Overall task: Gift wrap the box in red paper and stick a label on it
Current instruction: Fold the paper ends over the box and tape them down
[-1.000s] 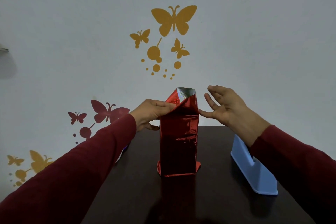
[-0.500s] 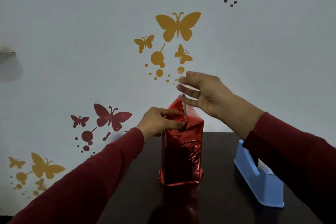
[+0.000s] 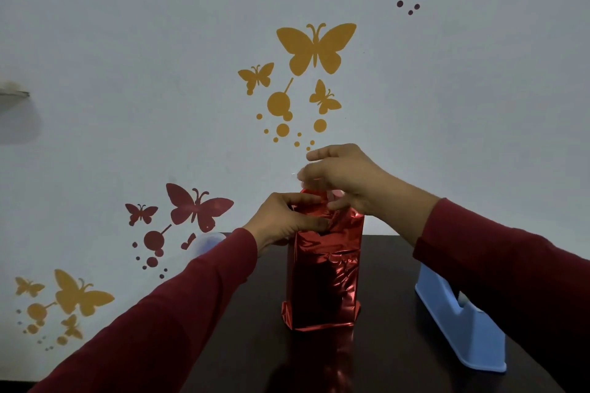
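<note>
A tall box wrapped in shiny red paper point(image 3: 324, 281) stands upright on the dark table point(image 3: 399, 357), its bottom end folded shut. My left hand point(image 3: 287, 220) grips the folded paper at the box's upper left, fingers curled over the flap. My right hand point(image 3: 344, 175) reaches over the top from the right, fingertips pressing down on the red top flap; a faint clear strip, perhaps tape, glints at its fingertips. The top of the box is hidden behind both hands. No label is in view.
A light blue tape dispenser point(image 3: 463, 325) sits on the table to the right of the box, under my right forearm. A pale rounded object point(image 3: 209, 241) peeks out behind my left sleeve. The wall with butterfly stickers rises just behind the table.
The open paper top has been folded down. My right hand rose from beside the box and came over its top; my left hand kept holding the left flap.
</note>
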### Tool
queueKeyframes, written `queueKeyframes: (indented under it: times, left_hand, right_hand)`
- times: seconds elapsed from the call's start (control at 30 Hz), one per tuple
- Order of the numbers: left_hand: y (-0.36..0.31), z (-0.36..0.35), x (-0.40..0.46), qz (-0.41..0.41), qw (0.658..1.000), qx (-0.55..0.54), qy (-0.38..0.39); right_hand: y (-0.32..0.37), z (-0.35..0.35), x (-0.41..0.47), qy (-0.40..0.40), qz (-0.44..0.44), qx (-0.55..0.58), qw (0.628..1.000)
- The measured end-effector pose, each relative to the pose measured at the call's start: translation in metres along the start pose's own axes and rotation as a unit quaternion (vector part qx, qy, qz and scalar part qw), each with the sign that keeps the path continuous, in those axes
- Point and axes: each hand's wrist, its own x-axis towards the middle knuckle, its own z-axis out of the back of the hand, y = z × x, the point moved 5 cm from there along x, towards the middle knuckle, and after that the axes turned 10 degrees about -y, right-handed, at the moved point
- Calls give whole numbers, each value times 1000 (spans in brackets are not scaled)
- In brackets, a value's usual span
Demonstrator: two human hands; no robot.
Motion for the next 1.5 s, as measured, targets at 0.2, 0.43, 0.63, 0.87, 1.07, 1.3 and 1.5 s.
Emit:
queueKeyframes:
  times: [0.2, 0.43, 0.63, 0.87, 1.07, 1.3, 1.5]
  left_hand:
    - [-4, -5, 1, 5, 1000, -26, 11]
    - [-9, -10, -2, -1, 1000, -21, 3]
    - [-17, -13, -4, 0, 999, 3, 41]
    - [-14, -11, 3, 34, 997, -59, -21]
    - [-3, -15, 8, 17, 995, -92, -21]
    - [-13, -14, 0, 24, 996, -90, 2]
    - [-17, -14, -2, 18, 999, -32, 12]
  right_hand:
    - [-1, 22, 6, -71, 41, -138, 987]
    - [-17, 33, 15, -88, 16, -150, 985]
    - [-23, 35, 21, -72, -21, -110, 991]
    - [-21, 33, 21, -69, -28, -101, 992]
    - [-22, 32, 21, -79, -25, -87, 993]
    - [-25, 35, 25, -77, -21, -106, 991]
    - [-26, 36, 26, -82, -6, -142, 986]
